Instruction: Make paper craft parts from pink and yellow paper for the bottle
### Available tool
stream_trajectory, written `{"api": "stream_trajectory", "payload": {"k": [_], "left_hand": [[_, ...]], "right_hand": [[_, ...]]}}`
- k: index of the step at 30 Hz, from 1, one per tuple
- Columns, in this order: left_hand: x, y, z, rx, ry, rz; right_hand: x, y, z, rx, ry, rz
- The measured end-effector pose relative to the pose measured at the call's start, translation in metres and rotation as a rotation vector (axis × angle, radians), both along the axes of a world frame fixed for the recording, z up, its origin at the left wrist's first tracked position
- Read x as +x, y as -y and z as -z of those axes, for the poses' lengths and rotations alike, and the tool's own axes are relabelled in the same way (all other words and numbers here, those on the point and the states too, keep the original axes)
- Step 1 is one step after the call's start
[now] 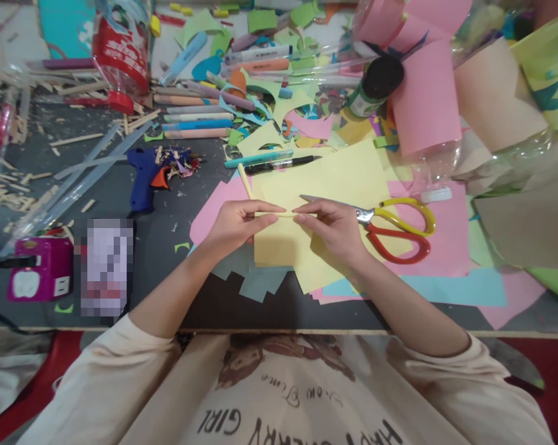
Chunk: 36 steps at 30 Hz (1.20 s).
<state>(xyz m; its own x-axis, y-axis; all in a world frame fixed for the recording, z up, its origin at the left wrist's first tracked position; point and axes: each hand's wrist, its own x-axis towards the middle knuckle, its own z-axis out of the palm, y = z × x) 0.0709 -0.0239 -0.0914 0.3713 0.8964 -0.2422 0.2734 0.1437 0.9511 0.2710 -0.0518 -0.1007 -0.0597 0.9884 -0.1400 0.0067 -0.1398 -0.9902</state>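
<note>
Blue glue gun (142,174), purple box (62,272), red-labelled bottle (121,54).

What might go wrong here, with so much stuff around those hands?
The scissors lie right by the right hand, a blade tip showing beyond its fingers, so it could brush the blade. The thin yellow strip, pinched by the left hand and right fingertips, might crease or slip. Scraps lie against the glue gun; if it is hot, which I can't tell, they could stick or scorch.
</note>
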Motion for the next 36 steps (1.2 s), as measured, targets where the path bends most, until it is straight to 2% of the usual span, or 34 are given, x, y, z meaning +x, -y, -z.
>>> {"api": "stream_trajectory", "payload": {"k": [12, 18, 24, 29, 36], "left_hand": [[-0.006, -0.006, 0.001, -0.022, 0.004, 0.073], [-0.008, -0.009, -0.001, 0.023, -0.011, 0.096], [-0.007, -0.006, -0.003, -0.017, -0.013, 0.103], [-0.001, -0.001, -0.005, -0.031, -0.003, 0.114], [0.004, 0.003, -0.005, 0.043, 0.046, 0.094]], "right_hand": [[0.006, -0.003, -0.002, 0.004, 0.048, 0.038], [0.009, -0.007, -0.004, 0.024, 0.005, -0.019], [0.007, -0.005, -0.004, 0.002, 0.031, -0.025], [0.002, 0.000, -0.003, 0.066, 0.042, -0.051], [-0.002, 0.004, 0.001, 0.127, 0.115, -0.055]]}}
